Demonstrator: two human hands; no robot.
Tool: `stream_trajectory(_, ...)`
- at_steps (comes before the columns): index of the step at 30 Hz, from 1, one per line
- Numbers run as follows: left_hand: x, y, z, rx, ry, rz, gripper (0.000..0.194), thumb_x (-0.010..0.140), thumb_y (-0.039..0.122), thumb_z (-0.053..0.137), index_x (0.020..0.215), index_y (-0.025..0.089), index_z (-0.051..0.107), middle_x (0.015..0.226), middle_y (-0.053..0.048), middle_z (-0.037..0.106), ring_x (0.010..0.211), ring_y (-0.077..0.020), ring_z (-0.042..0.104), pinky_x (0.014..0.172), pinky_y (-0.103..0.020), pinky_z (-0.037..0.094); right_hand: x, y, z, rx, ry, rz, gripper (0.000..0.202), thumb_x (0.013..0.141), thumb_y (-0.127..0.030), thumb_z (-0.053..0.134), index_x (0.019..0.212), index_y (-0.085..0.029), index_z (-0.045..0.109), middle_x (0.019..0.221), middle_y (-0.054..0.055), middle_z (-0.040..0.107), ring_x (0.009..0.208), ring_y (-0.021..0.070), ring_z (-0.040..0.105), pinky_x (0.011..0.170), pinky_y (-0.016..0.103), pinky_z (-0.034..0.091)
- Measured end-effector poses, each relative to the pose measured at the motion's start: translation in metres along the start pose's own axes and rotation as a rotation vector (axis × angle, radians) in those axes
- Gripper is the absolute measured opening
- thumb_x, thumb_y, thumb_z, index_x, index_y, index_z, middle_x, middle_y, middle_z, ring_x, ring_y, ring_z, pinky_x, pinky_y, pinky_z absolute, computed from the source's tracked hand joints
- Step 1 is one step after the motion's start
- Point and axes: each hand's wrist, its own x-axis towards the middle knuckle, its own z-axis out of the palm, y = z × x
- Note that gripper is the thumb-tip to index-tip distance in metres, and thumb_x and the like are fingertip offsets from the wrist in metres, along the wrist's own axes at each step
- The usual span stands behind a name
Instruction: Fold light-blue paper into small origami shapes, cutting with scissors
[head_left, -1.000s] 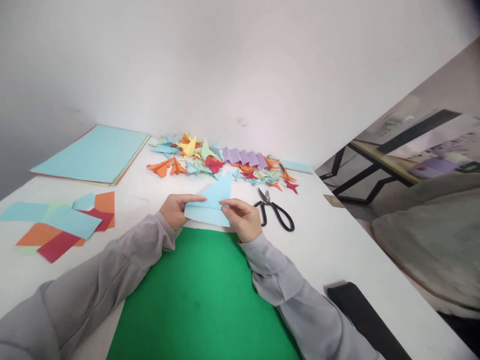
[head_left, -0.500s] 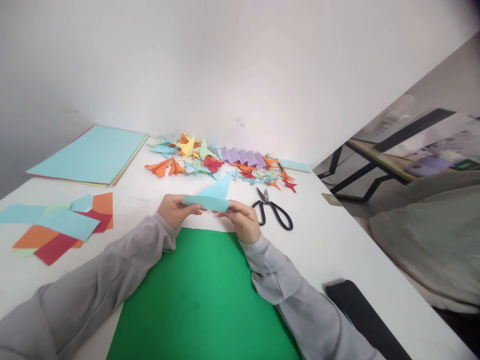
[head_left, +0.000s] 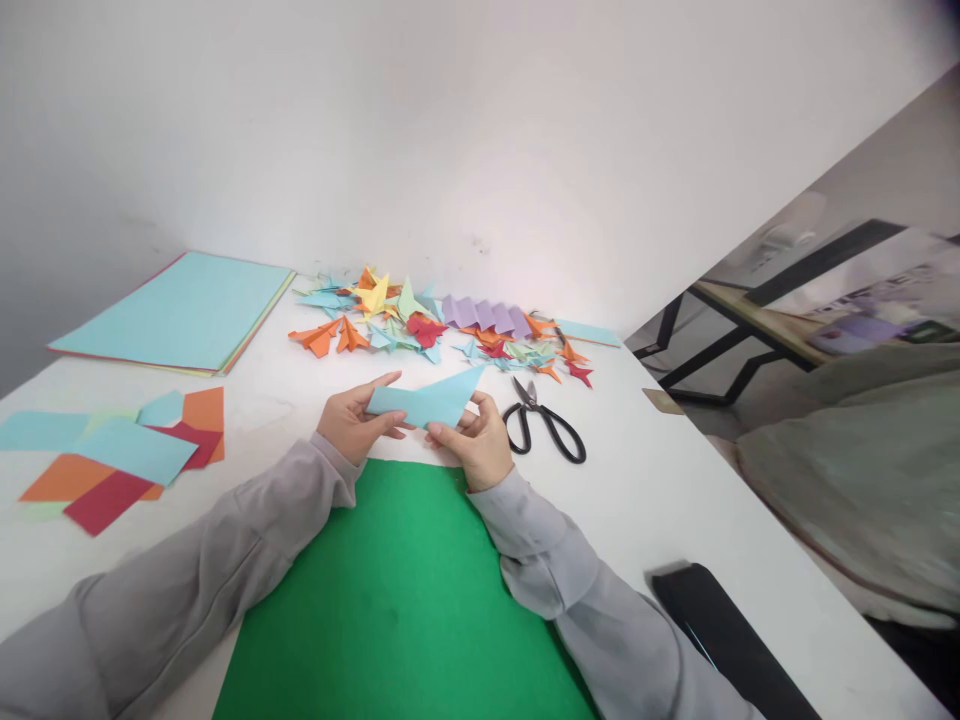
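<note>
A folded piece of light blue paper (head_left: 424, 403) is held up between both hands, just beyond the far edge of a green sheet (head_left: 405, 590). One corner of it points up and to the right. My left hand (head_left: 354, 418) pinches its left end, with the thumb on the near face. My right hand (head_left: 484, 440) grips its lower right part between thumb and fingers; some of those fingers are hidden behind the paper. Black-handled scissors (head_left: 544, 420) lie to the right of my right hand, blades parted.
Folded paper shapes (head_left: 375, 300) in several colours lie along the wall, near a pleated purple paper (head_left: 486, 316). Cut paper pieces (head_left: 135, 448) and a stack of sheets (head_left: 180, 310) are at left. A black phone-like object (head_left: 727, 640) rests at right, beside a person's sleeve or clothing (head_left: 862, 470).
The blue paper has been tilted so its broad face shows and its point leans further right. My right hand has shifted slightly left and its thumb is now below the paper's edge.
</note>
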Motion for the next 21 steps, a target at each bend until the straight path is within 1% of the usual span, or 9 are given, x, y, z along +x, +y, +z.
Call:
stream_trajectory(2, -0.001, 0.002, 0.001, -0.01, -0.005, -0.042, 0.065, 0.052, 0.026, 0.074, 0.112, 0.008, 0.056, 0.076, -0.007, 0.068, 0.059, -0.0203, 0.065, 0.054, -0.033, 0.057, 0.001, 0.003, -0.001, -0.017, -0.017, 0.005, 0.041, 0.046, -0.024, 0.078, 0.079, -0.021, 0.054, 0.062, -0.004, 0.066, 0.046, 0.0115, 0.057, 0.045, 0.025, 0.049)
stream_trajectory(3, -0.002, 0.003, 0.002, -0.016, -0.001, -0.062, 0.068, 0.051, 0.025, 0.074, 0.114, 0.007, 0.054, 0.072, -0.006, 0.068, 0.058, -0.0205, 0.066, 0.054, -0.033, 0.057, 0.001, 0.006, -0.002, -0.029, -0.015, 0.007, 0.034, 0.047, -0.024, 0.077, 0.074, -0.019, 0.058, 0.06, -0.003, 0.066, 0.046, 0.0114, 0.057, 0.047, 0.025, 0.049)
stream_trajectory(5, -0.002, 0.004, 0.003, -0.024, 0.001, -0.088, 0.067, 0.05, 0.025, 0.075, 0.111, 0.006, 0.056, 0.067, -0.005, 0.067, 0.058, -0.0212, 0.065, 0.052, -0.032, 0.057, 0.003, 0.01, -0.005, -0.04, -0.002, 0.031, 0.023, 0.049, -0.025, 0.076, 0.067, -0.017, 0.063, 0.056, -0.002, 0.065, 0.046, 0.012, 0.057, 0.048, 0.027, 0.05)
stream_trajectory(7, -0.002, 0.003, 0.003, -0.021, -0.011, -0.08, 0.058, 0.048, 0.024, 0.076, 0.102, 0.006, 0.062, 0.065, -0.005, 0.068, 0.059, -0.0212, 0.065, 0.053, -0.032, 0.057, 0.004, 0.012, -0.007, -0.005, 0.025, 0.054, 0.021, 0.049, -0.024, 0.077, 0.065, -0.017, 0.065, 0.055, -0.001, 0.066, 0.046, 0.0125, 0.057, 0.047, 0.027, 0.05)
stream_trajectory(10, 0.0, -0.001, 0.003, -0.015, -0.029, -0.028, 0.038, 0.049, 0.022, 0.075, 0.083, 0.008, 0.067, 0.064, -0.005, 0.069, 0.062, -0.0199, 0.065, 0.055, -0.03, 0.057, 0.006, 0.011, -0.009, 0.071, 0.05, 0.071, 0.022, 0.046, -0.022, 0.078, 0.064, -0.018, 0.066, 0.054, -0.002, 0.066, 0.043, 0.0111, 0.055, 0.044, 0.025, 0.048)
stream_trajectory(13, 0.0, -0.003, 0.001, -0.015, -0.015, -0.012, 0.023, 0.053, 0.026, 0.073, 0.068, 0.009, 0.067, 0.06, -0.006, 0.068, 0.058, -0.0193, 0.065, 0.053, -0.03, 0.056, 0.006, 0.01, -0.009, 0.073, 0.035, 0.066, 0.019, 0.047, -0.021, 0.077, 0.062, -0.018, 0.066, 0.051, -0.003, 0.064, 0.04, 0.01, 0.052, 0.041, 0.024, 0.045)
stream_trajectory(15, -0.001, -0.002, 0.001, -0.01, -0.023, -0.018, 0.02, 0.055, 0.028, 0.072, 0.06, 0.01, 0.066, 0.058, -0.006, 0.068, 0.055, -0.0191, 0.065, 0.052, -0.03, 0.056, 0.005, 0.009, -0.009, 0.034, 0.022, 0.041, 0.018, 0.048, -0.02, 0.077, 0.062, -0.018, 0.066, 0.051, -0.003, 0.064, 0.041, 0.0106, 0.053, 0.042, 0.025, 0.045)
stream_trajectory(19, -0.003, 0.001, 0.001, -0.024, -0.081, -0.013, 0.016, 0.054, 0.024, 0.072, 0.06, 0.01, 0.067, 0.058, -0.006, 0.068, 0.055, -0.0188, 0.065, 0.052, -0.029, 0.056, 0.003, 0.01, -0.012, -0.112, -0.046, -0.082, 0.017, 0.05, -0.018, 0.076, 0.064, -0.018, 0.067, 0.061, -0.002, 0.066, 0.055, 0.0137, 0.058, 0.055, 0.028, 0.049)
stream_trajectory(21, -0.003, 0.001, 0.001, -0.037, -0.099, 0.01, 0.013, 0.054, 0.021, 0.072, 0.062, 0.011, 0.068, 0.058, -0.006, 0.068, 0.056, -0.0189, 0.065, 0.052, -0.029, 0.056, 0.004, 0.011, -0.015, -0.181, -0.075, -0.121, 0.013, 0.053, -0.018, 0.075, 0.064, -0.019, 0.068, 0.059, -0.001, 0.066, 0.053, 0.0131, 0.057, 0.052, 0.027, 0.047)
